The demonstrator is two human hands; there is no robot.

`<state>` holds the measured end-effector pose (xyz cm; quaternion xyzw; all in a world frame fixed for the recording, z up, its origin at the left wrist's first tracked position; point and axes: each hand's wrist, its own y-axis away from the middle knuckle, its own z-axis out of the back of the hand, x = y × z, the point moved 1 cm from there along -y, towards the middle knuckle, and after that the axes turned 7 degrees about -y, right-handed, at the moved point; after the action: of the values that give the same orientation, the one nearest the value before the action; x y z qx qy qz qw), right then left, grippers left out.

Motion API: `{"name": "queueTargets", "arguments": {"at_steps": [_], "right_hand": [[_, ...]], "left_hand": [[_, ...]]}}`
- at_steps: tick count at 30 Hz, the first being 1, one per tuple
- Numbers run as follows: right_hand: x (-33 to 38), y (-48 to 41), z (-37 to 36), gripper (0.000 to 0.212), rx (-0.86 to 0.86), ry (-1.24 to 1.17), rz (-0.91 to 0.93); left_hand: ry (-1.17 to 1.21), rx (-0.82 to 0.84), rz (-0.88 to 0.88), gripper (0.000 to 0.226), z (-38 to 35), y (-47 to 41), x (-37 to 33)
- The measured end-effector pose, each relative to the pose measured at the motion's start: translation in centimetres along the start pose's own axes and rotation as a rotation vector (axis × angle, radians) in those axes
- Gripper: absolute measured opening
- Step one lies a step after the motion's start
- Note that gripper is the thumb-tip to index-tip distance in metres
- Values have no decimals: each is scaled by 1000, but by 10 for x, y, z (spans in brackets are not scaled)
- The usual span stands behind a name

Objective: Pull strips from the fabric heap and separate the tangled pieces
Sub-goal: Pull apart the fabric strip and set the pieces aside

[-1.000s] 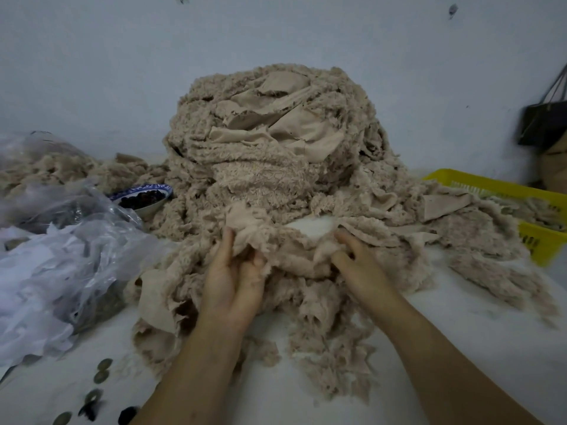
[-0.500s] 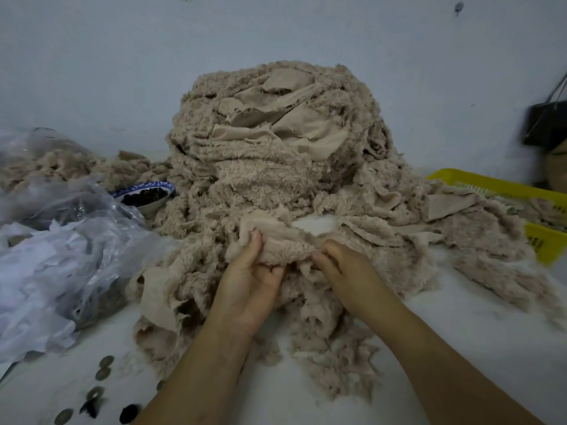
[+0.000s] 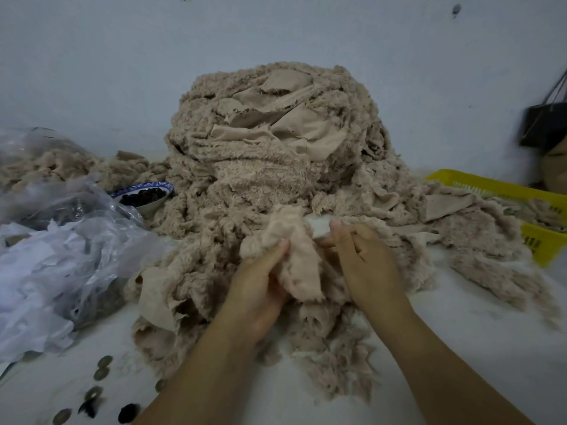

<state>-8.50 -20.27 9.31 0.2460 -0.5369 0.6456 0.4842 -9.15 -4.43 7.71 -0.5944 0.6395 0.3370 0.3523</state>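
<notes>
Strip (image 3: 294, 240) lifted, left hand (image 3: 260, 289) pinching; basket (image 3: 540, 240) print unreadable.

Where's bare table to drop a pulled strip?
Best: bare table near right, bordered by the right hand and its forearm, the fabric heap fringe and the yellow basket. Smaller patch between the forearms. Left is crowded: plastic bags, bowl, round discs.

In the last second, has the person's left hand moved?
Yes. The left hand, gripping the fabric strip, has shifted rightward, away from the blue-rimmed bowl and closer to the right hand.
</notes>
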Motion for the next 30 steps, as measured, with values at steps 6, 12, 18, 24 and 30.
{"name": "queueTargets", "arguments": {"at_steps": [6,12,18,24,30], "right_hand": [[2,1,-9,42,135,-178,-33],[-13,-7,1,45,-69,-321,-236],[-20,-8,-1,53,-117,-365,-366],[-24,-9,-2,37,14,-334,-342],[-16,0,-14,52,231,-473,-291]], "left_hand": [[-237,57,-25,21,-4,5,7],[-262,-141,44,23,-5,1,4],[-188,-132,36,43,-7,4,4],[-264,-93,-33,26,-6,4,4],[-194,-67,-70,41,-8,8,4]]}}
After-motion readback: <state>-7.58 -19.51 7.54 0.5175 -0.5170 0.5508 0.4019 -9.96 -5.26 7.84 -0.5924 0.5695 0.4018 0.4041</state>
